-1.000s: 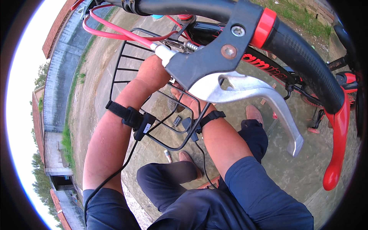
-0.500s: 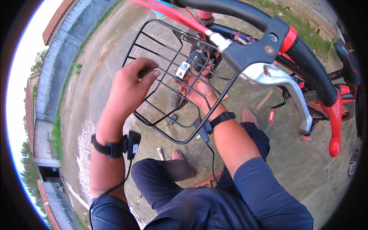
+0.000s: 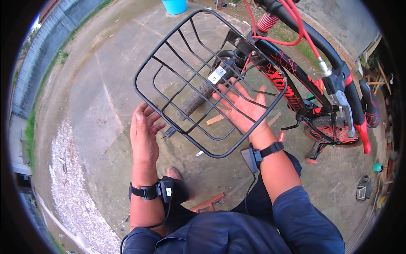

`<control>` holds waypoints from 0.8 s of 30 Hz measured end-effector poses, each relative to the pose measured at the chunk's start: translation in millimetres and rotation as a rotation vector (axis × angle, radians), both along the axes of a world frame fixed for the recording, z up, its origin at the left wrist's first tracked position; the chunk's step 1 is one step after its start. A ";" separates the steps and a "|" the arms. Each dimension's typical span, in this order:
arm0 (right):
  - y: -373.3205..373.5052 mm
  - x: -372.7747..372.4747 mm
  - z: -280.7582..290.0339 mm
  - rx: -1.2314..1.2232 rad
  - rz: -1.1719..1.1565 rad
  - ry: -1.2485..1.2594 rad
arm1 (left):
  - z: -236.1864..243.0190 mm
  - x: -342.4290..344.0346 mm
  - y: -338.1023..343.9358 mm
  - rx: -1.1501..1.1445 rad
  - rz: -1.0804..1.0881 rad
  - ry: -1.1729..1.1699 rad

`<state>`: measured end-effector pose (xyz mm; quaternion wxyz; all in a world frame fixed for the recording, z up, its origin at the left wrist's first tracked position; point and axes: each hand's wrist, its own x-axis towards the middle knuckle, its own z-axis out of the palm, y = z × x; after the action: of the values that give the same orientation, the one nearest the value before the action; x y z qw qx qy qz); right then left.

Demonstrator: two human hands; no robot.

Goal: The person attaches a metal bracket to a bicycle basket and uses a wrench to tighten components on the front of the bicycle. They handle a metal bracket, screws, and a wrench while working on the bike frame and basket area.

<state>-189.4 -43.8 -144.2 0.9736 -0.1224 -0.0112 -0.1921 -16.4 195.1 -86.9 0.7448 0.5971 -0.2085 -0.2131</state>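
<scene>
Withdrawn from over the basket (image 3: pixel 135 81), the left hand (image 3: pixel 145 131) is hovering half-curled, unclosed, beside the basket's left side, while the right hand (image 3: pixel 244 109), nearer the metal plate (image 3: pixel 216 75) set against the basket, is lying open, palm up, underneath, with the bicycle (image 3: pixel 281 80) standing rightward.

Black wire basket (image 3: pixel 168 39), red-black bicycle (image 3: pixel 291 91), left grip (image 3: pixel 144 137) beside basket, right grip (image 3: pixel 246 111) behind it

One bare left hand (image 3: pixel 144 135), one bare right hand (image 3: pixel 244 109), two black wrist straps (image 3: pixel 144 191). One black wire basket (image 3: pixel 218 157), one black-and-red bicycle (image 3: pixel 288 86). One silver metal plate (image 3: pixel 217 75), two round bolts (image 3: pixel 221 70), one light-blue bucket (image 3: pixel 174 6).
</scene>
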 end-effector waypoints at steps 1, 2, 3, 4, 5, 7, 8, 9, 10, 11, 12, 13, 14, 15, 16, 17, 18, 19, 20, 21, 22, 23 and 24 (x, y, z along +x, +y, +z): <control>-0.6 -4.7 3.8 -0.004 -0.010 0.016 | -1.2 -4.7 -4.6 -0.020 -0.057 0.017; -1.2 -8.7 8.3 -0.007 -0.019 0.033 | -2.5 -7.8 -8.6 -0.039 -0.113 0.034; -0.4 -10.9 13.4 -0.017 -0.029 0.043 | -3.9 -8.7 -9.4 -0.055 -0.151 0.032; -0.4 -11.6 16.4 -0.041 -0.034 0.053 | -5.7 -9.2 -10.1 -0.070 -0.187 0.031; -0.2 -11.9 17.8 -0.065 -0.026 0.061 | -7.8 -9.9 -11.0 -0.086 -0.222 0.030; -1.4 -12.7 18.8 -0.100 -0.012 0.075 | -8.8 -12.0 -16.9 -0.093 -0.251 0.050; -1.9 -12.8 21.0 -0.112 -0.026 0.124 | -8.4 -13.9 -19.6 -0.096 -0.264 0.065; -1.9 -11.4 21.3 -0.097 -0.026 0.131 | -8.0 -14.4 -20.6 -0.094 -0.275 0.071; -2.3 -10.3 21.4 -0.082 -0.025 0.138 | -9.9 -14.5 -21.1 -0.129 -0.295 0.071; -2.7 -9.5 21.6 -0.067 -0.024 0.146 | -9.7 -14.8 -21.9 -0.139 -0.288 0.086; -1.7 -9.6 22.3 -0.066 -0.027 0.144 | -6.6 -15.5 -22.4 -0.146 -0.287 0.097; -1.3 -9.3 21.3 -0.067 -0.029 0.153 | -4.6 -16.3 -23.2 -0.153 -0.284 0.108; -1.0 -9.0 19.5 -0.068 -0.032 0.162 | -4.3 -16.4 -24.6 -0.178 -0.274 0.118; 0.1 -7.7 18.7 -0.067 -0.034 0.166 | -3.5 -14.7 -24.8 -0.186 -0.281 0.121; 2.6 -7.2 21.2 -0.068 -0.028 0.165 | -3.3 -12.8 -24.6 -0.194 -0.288 0.124; 2.7 -7.4 20.8 -0.067 -0.025 0.166 | -3.0 -11.6 -24.9 -0.201 -0.295 0.128; 3.0 -7.1 20.0 -0.066 -0.021 0.165 | -2.0 -10.7 -25.5 -0.209 -0.290 0.125; 2.9 -6.9 19.5 -0.064 -0.017 0.164 | -1.9 -8.9 -26.1 -0.209 -0.290 0.122; 2.8 -6.7 20.3 -0.058 -0.021 0.159 | -2.0 -6.9 -26.6 -0.209 -0.290 0.120; 3.0 -6.2 20.5 -0.053 -0.023 0.165 | -2.1 -6.4 -26.8 -0.207 -0.289 0.118; 3.0 -5.5 20.7 -0.048 -0.025 0.171 | -2.5 -7.1 -27.1 -0.209 -0.283 0.116; 2.5 -5.2 20.8 -0.043 -0.027 0.178 | -3.0 -7.8 -27.5 -0.211 -0.277 0.115; 1.8 -4.8 20.7 -0.050 -0.024 0.179 | -3.4 -7.8 -27.7 -0.212 -0.273 0.113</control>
<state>-194.2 -42.0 -123.5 0.9650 -0.1637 0.0725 -0.1918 -24.2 167.4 -90.3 0.7784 0.4683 -0.2666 -0.3221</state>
